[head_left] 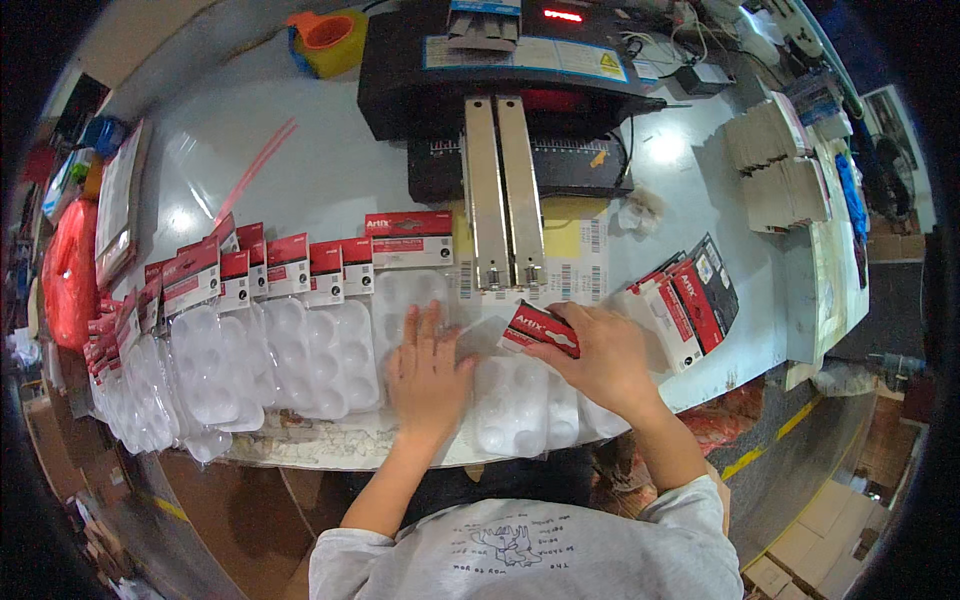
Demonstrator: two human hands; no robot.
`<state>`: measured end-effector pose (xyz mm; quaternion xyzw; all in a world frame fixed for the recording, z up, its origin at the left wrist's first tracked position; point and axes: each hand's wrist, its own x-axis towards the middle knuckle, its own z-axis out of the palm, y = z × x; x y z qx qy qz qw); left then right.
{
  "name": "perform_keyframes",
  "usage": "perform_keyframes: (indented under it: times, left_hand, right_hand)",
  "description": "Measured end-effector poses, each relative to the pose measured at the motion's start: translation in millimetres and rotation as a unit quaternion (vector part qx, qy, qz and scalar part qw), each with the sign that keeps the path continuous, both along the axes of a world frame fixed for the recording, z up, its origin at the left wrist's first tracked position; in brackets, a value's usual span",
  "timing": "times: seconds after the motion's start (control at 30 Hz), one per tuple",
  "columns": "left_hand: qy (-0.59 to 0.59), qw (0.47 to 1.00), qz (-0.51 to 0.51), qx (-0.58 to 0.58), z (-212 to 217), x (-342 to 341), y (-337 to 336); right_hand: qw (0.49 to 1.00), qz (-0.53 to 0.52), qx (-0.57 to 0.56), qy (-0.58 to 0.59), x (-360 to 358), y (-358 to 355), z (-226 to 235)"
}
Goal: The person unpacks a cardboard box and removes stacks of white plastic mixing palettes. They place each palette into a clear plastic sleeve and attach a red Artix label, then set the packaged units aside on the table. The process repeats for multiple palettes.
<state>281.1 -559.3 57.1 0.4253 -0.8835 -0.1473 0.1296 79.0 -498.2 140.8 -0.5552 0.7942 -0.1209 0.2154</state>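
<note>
My left hand [430, 378] lies flat with its fingers outstretched on a bagged white plastic paint palette [408, 292]. This palette's red and white header card [408, 240] points away from me. In my right hand [604, 362], a red, white and black header card [540, 328] is gripped between thumb and fingers. Just below that card are white palettes [512, 412] in clear plastic near the table's front edge; whether the card is joined to a bag I cannot tell. To the right of my right hand, several loose header cards [682, 308] lie fanned out.
Bagged palettes with red cards [318, 350] overlap in a row on the left. Ahead stands a black machine [400, 85] with two metal bars [487, 190] reaching toward me. Card stacks [780, 165] sit at the right, a yellow and orange tape dispenser [335, 45] at the back left.
</note>
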Motion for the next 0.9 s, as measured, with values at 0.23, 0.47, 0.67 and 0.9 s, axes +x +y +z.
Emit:
perform_keyframes:
  times: [0.23,0.47,0.67,0.9]
  left_hand:
    - [-0.007,0.999,-0.011,0.043,9,-4,19]
    - [0.184,0.972,0.007,0.145,11,-8,17]
    - [0.345,0.836,0.139,0.404,22,-11,21]
    - [0.428,0.675,0.186,0.572,47,-4,8]
  right_hand:
    - [0.999,0.046,-0.013,0.022,3,-10,-9]
    - [0.996,0.016,-0.081,-0.035,-2,-5,7]
    - [0.99,-0.016,-0.086,-0.111,-9,3,21]
    - [0.96,0.039,-0.25,-0.122,-20,6,57]
